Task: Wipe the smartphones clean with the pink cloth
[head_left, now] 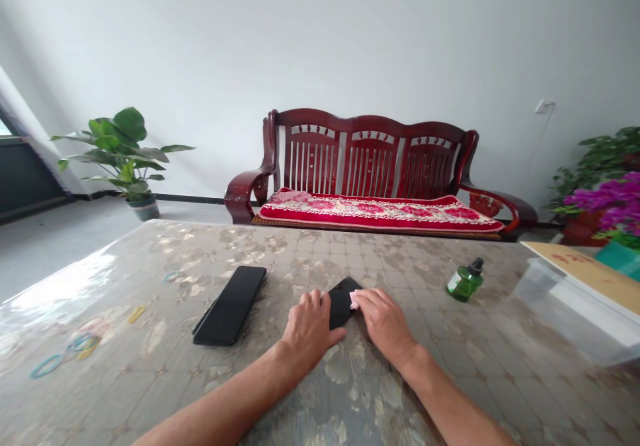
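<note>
A flat black phone (341,305) lies turned at an angle on the table, partly covered by my hands. My left hand (311,319) grips its left side, with the thumb along the near edge. Between the fingertips of my right hand (384,318) is a small pink cloth (355,299), pinched and pressed against the phone's right part. To the left rests a second, larger black phone (233,306), with another thin dark edge showing under its left side. A green bottle with a black pump top (466,281) stands to the right of my right hand.
Several coloured rubber bands (83,345) lie on the left of the patterned table (175,393). At the right edge is a clear plastic box (560,313) with a tan board (585,269) on top. Beyond the table stand a wooden bench (370,146) and potted plants (125,146).
</note>
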The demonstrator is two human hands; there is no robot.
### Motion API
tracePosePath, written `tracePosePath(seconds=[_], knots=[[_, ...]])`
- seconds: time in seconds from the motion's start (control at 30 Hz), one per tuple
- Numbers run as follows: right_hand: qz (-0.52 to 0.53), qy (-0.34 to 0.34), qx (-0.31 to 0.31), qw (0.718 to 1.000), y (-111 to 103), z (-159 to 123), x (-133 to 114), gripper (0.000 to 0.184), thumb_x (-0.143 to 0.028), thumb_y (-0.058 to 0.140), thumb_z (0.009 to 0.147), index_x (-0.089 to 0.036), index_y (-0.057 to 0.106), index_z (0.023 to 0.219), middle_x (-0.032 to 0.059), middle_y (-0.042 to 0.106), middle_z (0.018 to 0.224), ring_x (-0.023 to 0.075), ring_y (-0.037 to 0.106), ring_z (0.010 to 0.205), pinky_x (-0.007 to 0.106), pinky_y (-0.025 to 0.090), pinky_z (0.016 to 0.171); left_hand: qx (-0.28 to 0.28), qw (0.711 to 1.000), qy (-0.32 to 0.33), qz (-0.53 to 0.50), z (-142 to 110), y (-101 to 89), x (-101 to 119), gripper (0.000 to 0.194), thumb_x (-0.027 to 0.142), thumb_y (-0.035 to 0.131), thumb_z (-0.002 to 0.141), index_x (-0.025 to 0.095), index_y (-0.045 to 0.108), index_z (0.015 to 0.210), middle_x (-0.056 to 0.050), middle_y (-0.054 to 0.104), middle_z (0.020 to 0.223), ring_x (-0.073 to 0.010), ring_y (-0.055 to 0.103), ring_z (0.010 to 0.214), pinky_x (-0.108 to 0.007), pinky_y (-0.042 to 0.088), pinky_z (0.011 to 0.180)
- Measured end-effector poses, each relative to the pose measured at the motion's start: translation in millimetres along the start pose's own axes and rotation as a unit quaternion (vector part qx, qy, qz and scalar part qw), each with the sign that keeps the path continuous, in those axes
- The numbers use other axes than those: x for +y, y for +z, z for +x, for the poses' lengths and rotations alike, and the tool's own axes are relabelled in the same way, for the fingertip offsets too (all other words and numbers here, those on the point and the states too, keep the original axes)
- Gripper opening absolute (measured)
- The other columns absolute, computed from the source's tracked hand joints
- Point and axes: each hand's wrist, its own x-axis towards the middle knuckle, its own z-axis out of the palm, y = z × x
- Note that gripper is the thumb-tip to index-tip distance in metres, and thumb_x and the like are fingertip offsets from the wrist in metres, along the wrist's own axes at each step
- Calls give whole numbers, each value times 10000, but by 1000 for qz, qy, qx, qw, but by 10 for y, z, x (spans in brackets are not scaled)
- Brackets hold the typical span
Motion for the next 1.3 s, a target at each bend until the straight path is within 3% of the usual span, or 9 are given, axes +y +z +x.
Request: tracePosePath(seconds=[0.13, 0.2, 0.37, 0.53, 0.77, 1.03, 1.3], knots=[[24, 6, 6, 1000, 51, 19, 45, 349, -49, 467, 928, -225, 673, 1149, 60, 700, 1120, 216, 616, 1057, 391, 528, 946, -41, 996, 40, -68, -158, -15, 59, 709, 556, 745, 783, 131, 539, 1312, -170, 616, 1150, -345, 611, 1023, -428, 557, 798], [35, 10, 10, 999, 76, 37, 62, 364, -45, 459, 924, -225, 675, 1155, 63, 700, 1123, 217, 619, 1061, 394, 532, 947, -56, 991, 79, -97, -237, -33, 58, 712, 527, 751, 786, 155, 515, 1346, -166, 585, 1253, -340, 593, 1087, -436, 546, 873], [57, 17, 22, 998, 123, 82, 91, 364, -46, 437, 924, -221, 695, 1112, 62, 711, 1089, 207, 639, 1026, 379, 544, 928, -76, 975, 165, -124, -349, -47, 27, 416, 286, 716, 866, 192, 587, 1250, -106, 569, 1322, -285, 574, 1126, -388, 509, 971], [45, 17, 9, 999, 80, 68, 40, 332, -43, 444, 922, -209, 698, 1057, 63, 710, 1063, 207, 638, 1018, 366, 546, 912, -63, 974, 171, -136, -381, 12, -5, 320, 252, 622, 941, 186, 589, 1252, -95, 580, 1330, -277, 564, 1135, -389, 493, 994], [22, -12, -23, 999, -19, -43, -93, 330, -28, 442, 924, -206, 678, 1072, 59, 698, 1055, 207, 624, 1024, 350, 530, 919, -47, 971, 187, -142, -400, 25, -45, 229, 278, 619, 951, 194, 629, 1164, -67, 625, 1257, -249, 588, 1068, -367, 503, 966], [-18, 2, -22, 1000, 89, 83, -11, 335, 3, 489, 882, -195, 677, 1077, 70, 698, 1091, 211, 619, 1050, 341, 530, 915, -43, 970, 224, -83, -344, 86, -6, 203, 234, 571, 981, 147, 639, 1152, -82, 640, 1259, -264, 589, 1097, -385, 505, 966], [12, -3, -53, 998, 5, 12, -112, 356, -1, 435, 896, -183, 672, 1090, 75, 687, 1064, 213, 603, 1029, 350, 517, 928, -30, 970, 226, -84, -333, 57, -6, 139, 228, 600, 965, 153, 669, 1060, -75, 662, 1218, -262, 601, 1069, -388, 515, 940]])
